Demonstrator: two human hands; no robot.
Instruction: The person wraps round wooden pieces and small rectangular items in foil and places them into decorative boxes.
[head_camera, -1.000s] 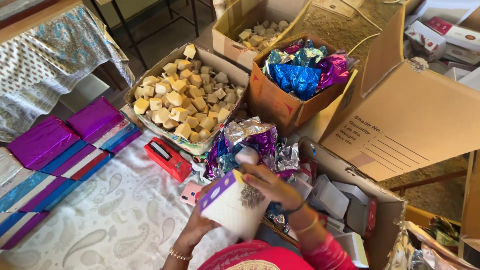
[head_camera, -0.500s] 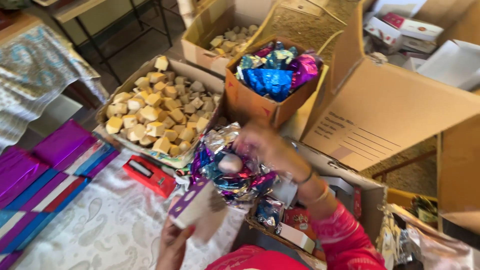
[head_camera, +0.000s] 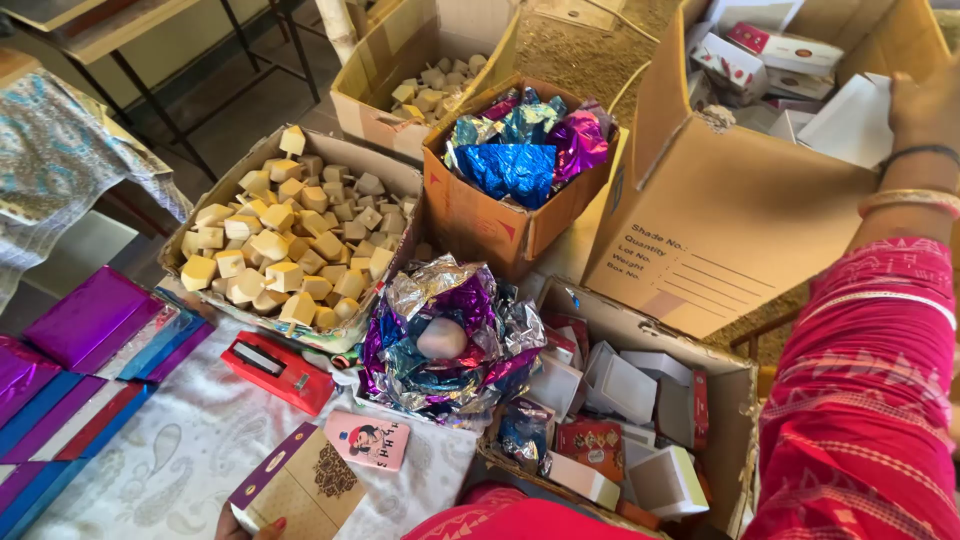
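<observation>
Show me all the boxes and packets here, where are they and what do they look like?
Purple-edged box: bottom, in left hand, patterned tan face.
Pink card: beside it, cartoon picture.
Big carton: right, brown, printed label panel.
White box: top right, at right hand.
Foil carton: centre, brown, shiny wrappers.

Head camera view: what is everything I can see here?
wooden blocks: many, pale tan, in left carton
second block carton: one, brown, top centre
foil wrappers: a heap, blue and purple, in middle carton
foil pile: one, silver-purple, round pale thing on top
tape dispenser: one, red, on cloth
small boxes: several, white and red, lower carton
large carton: one, brown, right
flat packs: several, purple and blue, left
left hand: holds patterned box
right hand: touching white box
</observation>
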